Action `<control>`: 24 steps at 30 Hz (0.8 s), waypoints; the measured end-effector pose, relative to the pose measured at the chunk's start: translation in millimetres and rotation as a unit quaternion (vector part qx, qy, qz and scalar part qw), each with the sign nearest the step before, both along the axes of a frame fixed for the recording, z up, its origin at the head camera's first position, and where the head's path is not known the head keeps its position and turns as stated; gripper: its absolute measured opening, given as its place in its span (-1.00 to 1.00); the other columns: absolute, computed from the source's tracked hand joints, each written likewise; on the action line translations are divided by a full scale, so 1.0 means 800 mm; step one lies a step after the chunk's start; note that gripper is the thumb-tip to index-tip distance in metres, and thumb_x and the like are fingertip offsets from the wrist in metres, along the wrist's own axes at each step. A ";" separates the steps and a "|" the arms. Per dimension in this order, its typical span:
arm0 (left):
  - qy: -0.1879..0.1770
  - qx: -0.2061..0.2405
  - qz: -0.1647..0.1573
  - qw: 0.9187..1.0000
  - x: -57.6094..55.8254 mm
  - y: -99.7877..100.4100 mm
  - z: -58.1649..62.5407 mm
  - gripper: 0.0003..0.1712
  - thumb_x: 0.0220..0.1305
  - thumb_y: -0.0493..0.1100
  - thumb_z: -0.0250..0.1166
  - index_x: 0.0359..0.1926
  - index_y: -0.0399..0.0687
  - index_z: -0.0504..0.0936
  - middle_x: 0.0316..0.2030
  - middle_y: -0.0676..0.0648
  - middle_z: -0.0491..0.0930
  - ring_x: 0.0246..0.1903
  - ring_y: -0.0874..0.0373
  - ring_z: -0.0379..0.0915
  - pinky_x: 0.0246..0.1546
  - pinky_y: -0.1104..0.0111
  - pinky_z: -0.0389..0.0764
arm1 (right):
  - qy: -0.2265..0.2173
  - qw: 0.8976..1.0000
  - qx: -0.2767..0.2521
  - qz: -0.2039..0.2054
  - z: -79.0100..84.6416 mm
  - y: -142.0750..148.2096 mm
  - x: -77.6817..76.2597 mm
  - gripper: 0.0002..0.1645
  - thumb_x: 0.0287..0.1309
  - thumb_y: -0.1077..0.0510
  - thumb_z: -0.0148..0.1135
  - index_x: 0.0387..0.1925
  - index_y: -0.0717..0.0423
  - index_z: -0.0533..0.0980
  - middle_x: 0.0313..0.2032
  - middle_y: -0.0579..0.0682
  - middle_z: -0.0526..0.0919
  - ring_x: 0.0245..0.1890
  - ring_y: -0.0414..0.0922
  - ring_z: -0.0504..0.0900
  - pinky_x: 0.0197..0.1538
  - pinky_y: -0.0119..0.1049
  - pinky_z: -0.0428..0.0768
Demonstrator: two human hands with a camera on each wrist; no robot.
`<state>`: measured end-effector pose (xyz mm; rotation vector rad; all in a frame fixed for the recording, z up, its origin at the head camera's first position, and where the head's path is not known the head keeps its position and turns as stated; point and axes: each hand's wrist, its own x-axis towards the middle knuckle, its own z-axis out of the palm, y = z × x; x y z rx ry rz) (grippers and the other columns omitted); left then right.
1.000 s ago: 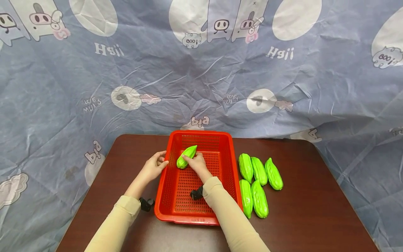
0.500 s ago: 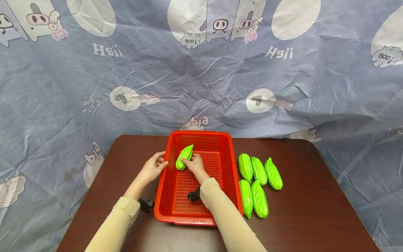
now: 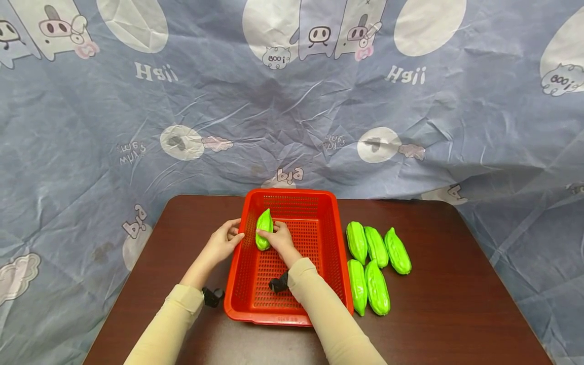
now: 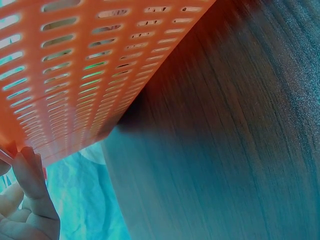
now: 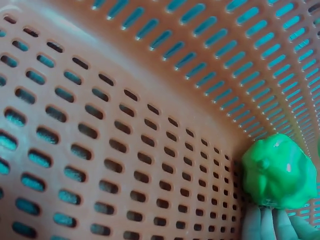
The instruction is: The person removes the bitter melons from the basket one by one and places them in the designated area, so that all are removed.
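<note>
My right hand [image 3: 280, 241] holds a glossy, ridged green bitter melon [image 3: 264, 228] inside the red plastic basket [image 3: 341, 238], near its left wall. The melon's pointed end faces the back. In the right wrist view the melon [image 5: 279, 170] shows blunt end on, low against the slotted wall, with fingertips [image 5: 267, 227] under it. My left hand [image 3: 223, 242] pinches the basket's left rim between thumb and fingers. The left wrist view has that hand [image 4: 30, 200] at the rim, beside the slotted outer wall.
Several more bitter melons [image 3: 376, 247] lie in two rows on the dark wooden table [image 3: 447, 284], close along the basket's right side. Behind the table hangs a blue-grey printed cloth [image 3: 292, 101]. Each wrist wears a small black camera [image 3: 212, 297].
The bitter melon has shifted slightly left and turned from slanting to nearly in line with the basket's left wall, my right hand moving along. My left hand keeps its place on the rim.
</note>
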<state>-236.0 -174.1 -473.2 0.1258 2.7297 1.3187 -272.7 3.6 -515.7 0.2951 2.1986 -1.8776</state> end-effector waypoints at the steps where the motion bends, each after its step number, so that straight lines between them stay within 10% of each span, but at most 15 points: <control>1: 0.001 -0.001 -0.001 1.000 0.000 0.000 0.000 -0.42 0.42 -0.21 0.19 0.39 -0.25 0.31 -0.05 -0.27 0.54 -0.15 -0.06 0.58 -0.22 0.20 0.62 | 0.002 1.000 0.000 -0.002 0.000 -0.001 0.000 -0.03 0.12 0.08 0.43 0.42 0.33 0.15 0.31 0.31 0.39 0.22 0.16 0.51 0.19 -0.03 0.55; 24: 0.023 0.009 -0.008 1.000 0.004 0.001 0.001 -0.42 0.41 -0.20 0.19 0.37 -0.29 0.32 -0.09 -0.30 0.56 -0.19 -0.08 0.58 -0.25 0.20 0.63 | 0.045 0.996 0.071 -0.017 -0.003 -0.007 0.004 -0.13 -0.10 0.13 0.57 0.22 0.32 0.37 0.10 0.24 0.54 0.07 0.10 0.59 0.10 -0.12 0.60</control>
